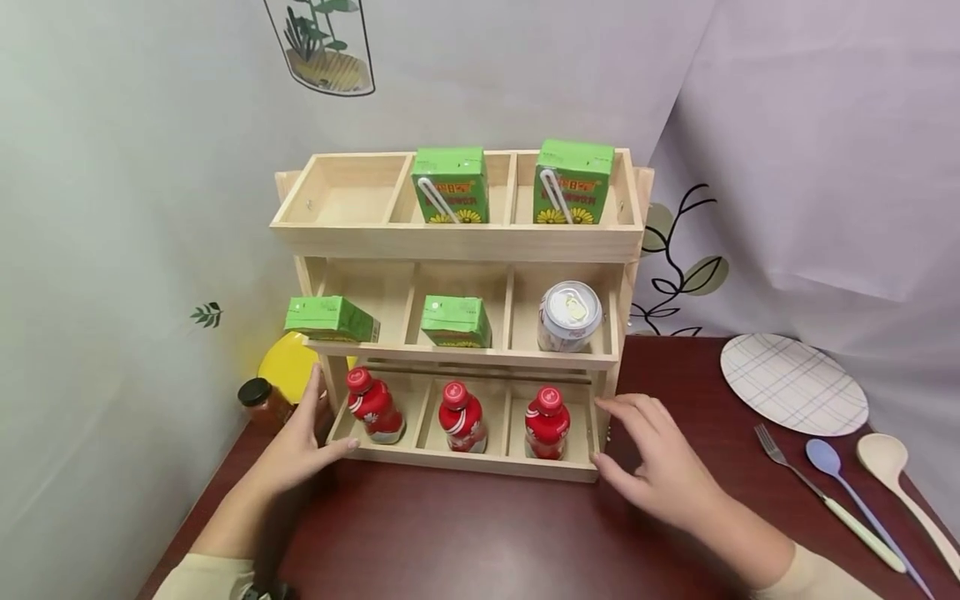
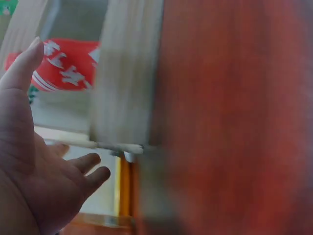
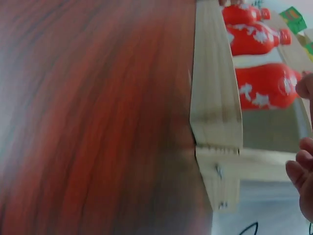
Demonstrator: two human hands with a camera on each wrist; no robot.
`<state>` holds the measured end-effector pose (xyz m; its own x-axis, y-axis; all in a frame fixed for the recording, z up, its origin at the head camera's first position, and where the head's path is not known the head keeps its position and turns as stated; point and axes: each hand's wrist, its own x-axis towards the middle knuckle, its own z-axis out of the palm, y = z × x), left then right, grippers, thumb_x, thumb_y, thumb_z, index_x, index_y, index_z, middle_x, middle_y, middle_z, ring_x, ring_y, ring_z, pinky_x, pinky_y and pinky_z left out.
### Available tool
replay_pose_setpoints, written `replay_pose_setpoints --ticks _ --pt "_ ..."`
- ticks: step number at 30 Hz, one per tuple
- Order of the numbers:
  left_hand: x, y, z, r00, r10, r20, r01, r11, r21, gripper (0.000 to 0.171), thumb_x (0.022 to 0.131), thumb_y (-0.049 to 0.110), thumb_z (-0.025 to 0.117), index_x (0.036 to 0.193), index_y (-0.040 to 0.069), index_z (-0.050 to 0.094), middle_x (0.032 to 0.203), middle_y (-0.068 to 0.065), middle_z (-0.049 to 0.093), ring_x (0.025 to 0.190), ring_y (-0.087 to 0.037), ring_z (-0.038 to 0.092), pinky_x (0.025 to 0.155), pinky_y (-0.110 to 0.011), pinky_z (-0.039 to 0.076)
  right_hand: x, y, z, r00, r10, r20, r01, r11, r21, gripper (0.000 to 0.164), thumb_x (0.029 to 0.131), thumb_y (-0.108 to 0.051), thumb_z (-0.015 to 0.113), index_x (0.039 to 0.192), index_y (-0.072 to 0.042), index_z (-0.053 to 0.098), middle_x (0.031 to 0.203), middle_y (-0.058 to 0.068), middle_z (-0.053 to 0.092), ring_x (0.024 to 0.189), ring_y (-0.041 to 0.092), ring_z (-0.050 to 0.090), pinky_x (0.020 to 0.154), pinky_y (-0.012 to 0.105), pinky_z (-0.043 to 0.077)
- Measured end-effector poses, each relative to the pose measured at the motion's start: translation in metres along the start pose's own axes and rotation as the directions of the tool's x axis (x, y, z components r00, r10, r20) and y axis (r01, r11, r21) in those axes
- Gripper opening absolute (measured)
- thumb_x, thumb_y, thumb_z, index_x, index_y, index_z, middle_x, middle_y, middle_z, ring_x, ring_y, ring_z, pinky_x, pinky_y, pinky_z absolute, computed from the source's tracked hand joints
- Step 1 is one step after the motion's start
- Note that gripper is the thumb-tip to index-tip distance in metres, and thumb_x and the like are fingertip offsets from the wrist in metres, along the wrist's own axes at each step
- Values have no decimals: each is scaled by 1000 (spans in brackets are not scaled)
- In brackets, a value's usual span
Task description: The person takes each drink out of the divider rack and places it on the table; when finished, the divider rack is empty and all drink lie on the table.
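A three-tier wooden rack [image 1: 457, 243] stands on the table between my two hands. My left hand [image 1: 300, 450] is at the left end of its bottom tier, fingers extended and thumb by the front corner. At the opposite end, my right hand [image 1: 663, 471] has its fingertips right by the side board, fingers gently bent. Neither hand holds anything. Three red bottles stand in the bottom tier: left [image 1: 377, 408], middle [image 1: 462, 419] and right [image 1: 547, 423]. The left wrist view shows a red bottle [image 2: 68, 66] behind my thumb; the right wrist view shows the end bottle [image 3: 266, 87] near my fingers.
Green drink cartons [image 1: 452, 185] with straws sit in the top tier, others [image 1: 456, 321] and a can [image 1: 568, 317] in the middle. Left of the rack are a dark-lidded jar [image 1: 266, 406] and a yellow plate [image 1: 291, 367]. A checked plate [image 1: 793, 383], fork, spoon and ladle [image 1: 883, 458] lie right.
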<state>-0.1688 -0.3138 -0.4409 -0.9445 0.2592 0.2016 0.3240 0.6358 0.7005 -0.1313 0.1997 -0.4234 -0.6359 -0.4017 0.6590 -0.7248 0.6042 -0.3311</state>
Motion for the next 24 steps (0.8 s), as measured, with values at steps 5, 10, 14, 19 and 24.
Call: replay_pose_setpoints --ticks 5,10,14,19,24 --pt "-7 -17 9 1000 4 7 -4 996 -91 120 78 15 82 155 26 -9 157 -21 16 136 -47 28 99 -17 31 9 -8 22 993 121 0 -118 975 188 67 75 -20 82 134 -13 52 118 -4 54 93 10 56 77 24 50" --pt "-4 -27 20 998 40 -38 -47 974 -222 118 74 5 83 156 28 1 155 -19 23 136 -42 30 98 -12 30 16 -11 49 962 258 83 -267 852 451 69 78 -15 82 136 -11 46 123 3 56 108 21 60 85 37 52" --pt "0 -33 29 995 70 -78 -90 953 -291 119 68 -2 85 156 25 9 153 -14 28 135 -24 34 100 -13 32 17 -13 66 949 300 99 -312 840 445 69 76 -22 85 133 -13 47 117 0 60 106 18 60 91 31 49" --pt "-5 -22 30 992 79 -102 -106 951 -292 119 63 -4 87 155 15 13 149 -17 32 129 -11 39 98 -15 35 17 -15 75 949 305 80 -314 900 303 70 71 -27 87 129 -14 50 113 -5 62 102 12 60 90 32 48" --pt "-7 -5 27 994 42 -104 -66 969 -237 118 63 4 90 155 15 16 147 -11 37 127 -9 41 97 -18 39 18 -13 74 952 299 58 -303 913 273 70 71 -29 88 129 -15 51 112 -5 63 99 12 61 87 32 50"
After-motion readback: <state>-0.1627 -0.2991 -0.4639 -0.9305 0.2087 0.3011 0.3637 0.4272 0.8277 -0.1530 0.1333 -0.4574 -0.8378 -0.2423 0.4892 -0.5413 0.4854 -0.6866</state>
